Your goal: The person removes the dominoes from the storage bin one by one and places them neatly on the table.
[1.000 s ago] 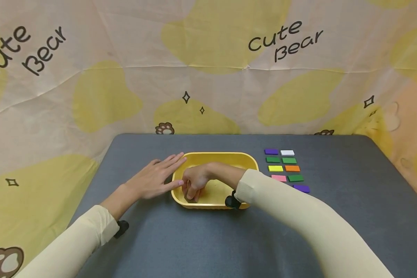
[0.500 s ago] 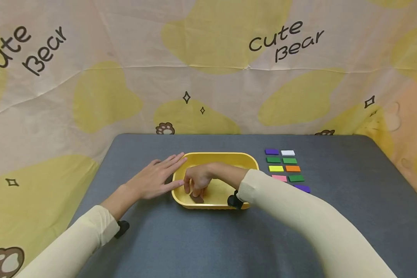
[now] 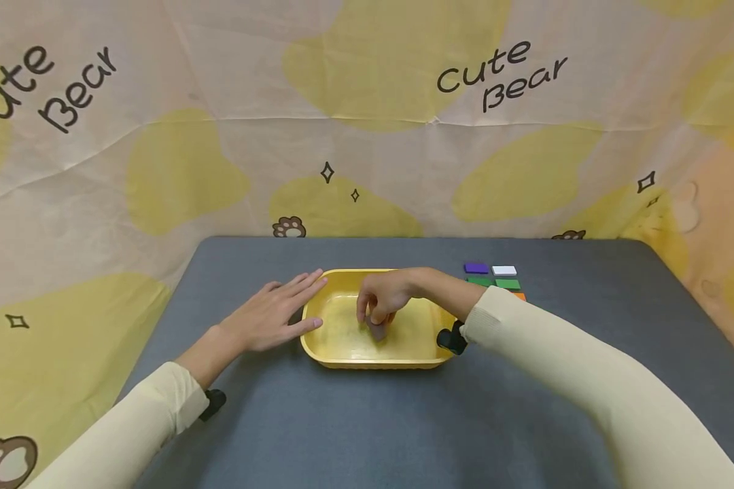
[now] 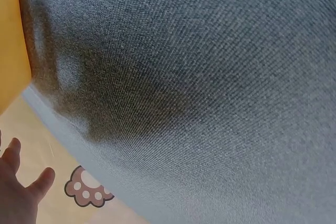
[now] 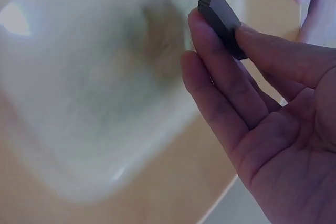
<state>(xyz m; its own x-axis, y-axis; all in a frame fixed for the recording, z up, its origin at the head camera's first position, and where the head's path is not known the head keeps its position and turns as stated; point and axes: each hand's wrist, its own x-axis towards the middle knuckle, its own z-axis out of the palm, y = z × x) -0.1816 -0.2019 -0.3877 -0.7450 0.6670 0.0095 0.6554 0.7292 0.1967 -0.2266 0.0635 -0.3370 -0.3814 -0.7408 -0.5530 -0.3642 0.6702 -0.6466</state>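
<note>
A yellow tray [image 3: 373, 364] with rounded corners stands on the grey table. Over its inside, my right hand [image 3: 391, 293] pinches a small brown rectangular block [image 3: 376, 331] between thumb and fingers. The right wrist view shows the same block [image 5: 223, 19] up close, dark and tilted, with ridges along one short end. At the tray's left rim, my left hand [image 3: 275, 312] lies with its fingers straight and spread, fingertips at or over the edge. In the left wrist view only part of that hand [image 4: 18, 192] shows, beside the tray's orange-looking wall [image 4: 10, 40].
Right of the tray, flat coloured blocks lie in two columns, among them a purple one [image 3: 476, 268], a white one [image 3: 504, 270] and a green one [image 3: 508, 284]. My right sleeve [image 3: 563, 353] covers the nearer ones. A patterned cloth [image 3: 367, 136] hangs behind the table.
My right hand has lifted from the tray's left end and moved right and away from me, carrying the brown block. The right forearm now hides more coloured blocks. My left hand stays put.
</note>
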